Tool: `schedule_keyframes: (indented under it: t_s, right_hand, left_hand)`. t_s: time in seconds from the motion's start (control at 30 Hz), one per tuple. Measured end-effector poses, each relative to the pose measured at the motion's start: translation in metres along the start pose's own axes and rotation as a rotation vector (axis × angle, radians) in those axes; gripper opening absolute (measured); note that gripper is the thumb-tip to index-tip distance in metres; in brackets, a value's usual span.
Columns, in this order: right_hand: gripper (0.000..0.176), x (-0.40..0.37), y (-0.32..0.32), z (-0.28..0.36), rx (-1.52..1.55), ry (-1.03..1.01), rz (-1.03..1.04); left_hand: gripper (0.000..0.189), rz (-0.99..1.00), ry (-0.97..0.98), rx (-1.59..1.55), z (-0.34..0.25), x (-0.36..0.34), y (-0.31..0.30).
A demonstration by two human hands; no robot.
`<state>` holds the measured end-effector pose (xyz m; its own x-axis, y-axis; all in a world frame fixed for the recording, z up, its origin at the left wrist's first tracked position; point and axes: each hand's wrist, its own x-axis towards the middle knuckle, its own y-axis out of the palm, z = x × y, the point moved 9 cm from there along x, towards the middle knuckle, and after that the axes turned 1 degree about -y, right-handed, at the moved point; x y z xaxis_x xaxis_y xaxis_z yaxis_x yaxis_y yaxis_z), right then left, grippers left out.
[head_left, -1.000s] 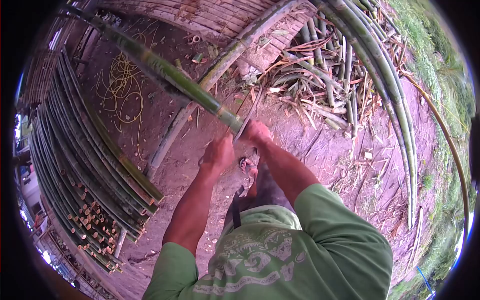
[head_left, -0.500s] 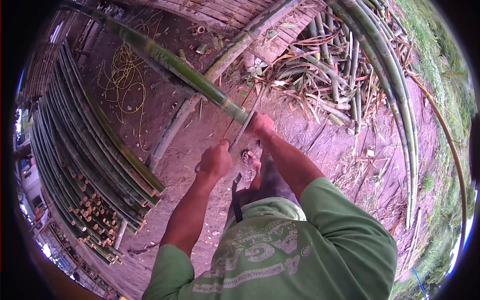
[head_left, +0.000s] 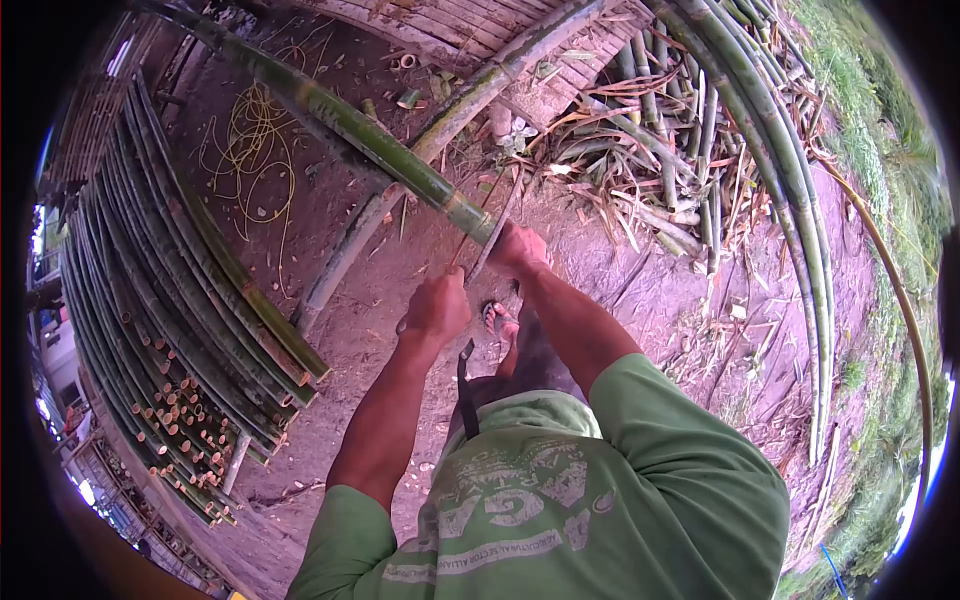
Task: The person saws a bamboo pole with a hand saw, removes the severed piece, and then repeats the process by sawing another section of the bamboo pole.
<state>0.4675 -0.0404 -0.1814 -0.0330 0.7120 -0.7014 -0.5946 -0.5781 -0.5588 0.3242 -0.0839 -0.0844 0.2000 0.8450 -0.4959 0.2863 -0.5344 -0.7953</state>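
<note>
Green shirt (head_left: 600, 490) nearest, and out ahead the left hand (head_left: 438, 308) is closed around the near end of a slim metal saw (head_left: 482, 262). Right hand (head_left: 516, 250) looks wrapped about the butt of a pole (head_left: 400, 157), its fingers partly hidden by the saw frame. That pole, smooth, round and ringed at its joints, slants away across a rough log (head_left: 345, 250). Saw's across the pole near its end, which looks attached; how deep any cut runs, I can't tell. Farther out, hollow-ended stems (head_left: 165, 290) lie stacked, opposite ragged, papery scraps (head_left: 610, 150).
</note>
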Motion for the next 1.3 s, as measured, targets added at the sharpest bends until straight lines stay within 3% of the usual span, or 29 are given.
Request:
schedule_keyframes:
  t_s: [0.13, 0.27, 0.3, 0.53, 0.6, 0.67, 0.73, 0.77, 0.8, 0.87, 0.97, 1.07, 1.1, 1.3]
  right_hand:
    - [0.045, -0.001, 0.022, -0.004, -0.051, -0.024, -0.009]
    - [0.042, -0.011, 0.007, 0.004, 0.003, -0.004, 0.088]
    - [0.04, -0.002, 0.009, -0.004, -0.027, -0.017, 0.024]
    - [0.04, -0.009, 0.003, 0.004, -0.028, -0.034, 0.007]
    - [0.039, -0.007, 0.004, 0.0, -0.042, -0.031, -0.013]
    - [0.038, -0.006, 0.004, 0.001, -0.061, -0.02, -0.013]
    - [0.038, -0.004, -0.005, -0.004, -0.078, -0.009, -0.028]
    - [0.038, -0.006, -0.005, -0.005, -0.07, -0.008, -0.028]
    - [0.038, -0.008, 0.003, -0.001, -0.043, -0.009, -0.02]
    - [0.038, -0.005, 0.01, 0.002, -0.004, -0.032, -0.012]
    - [0.038, -0.007, 0.008, -0.005, -0.014, -0.039, -0.033]
    - [0.044, -0.006, 0.01, -0.007, -0.028, -0.02, -0.025]
    - [0.046, -0.001, 0.004, -0.004, -0.029, -0.018, -0.025]
    - [0.046, -0.005, -0.009, -0.006, -0.011, 0.001, -0.046]
  left_hand:
    - [0.016, 0.11, -0.029, 0.043, -0.009, -0.019, -0.014]
    - [0.018, 0.119, -0.073, 0.036, 0.006, -0.036, -0.015]
    - [0.019, 0.096, -0.056, 0.046, 0.003, -0.027, -0.016]
    - [0.025, 0.183, -0.121, -0.025, 0.026, -0.14, -0.037]
    - [0.02, 0.117, -0.128, -0.057, 0.022, -0.093, -0.03]
    - [0.019, -0.036, -0.013, -0.061, 0.018, -0.003, 0.01]
    - [0.016, -0.076, 0.007, -0.092, 0.003, 0.006, 0.003]
    - [0.015, -0.085, 0.003, -0.097, 0.0, 0.002, -0.002]
    - [0.027, 0.074, -0.1, -0.076, 0.006, -0.034, -0.012]
    - [0.035, 0.018, -0.061, -0.095, 0.019, -0.115, -0.035]
    - [0.041, 0.12, -0.135, -0.069, 0.032, -0.137, -0.029]
    - [0.046, 0.014, -0.038, 0.001, 0.009, 0.007, 0.016]
    - [0.044, 0.002, -0.044, -0.028, 0.008, 0.007, 0.012]
    - [0.023, 0.051, -0.115, -0.061, 0.009, -0.114, -0.033]
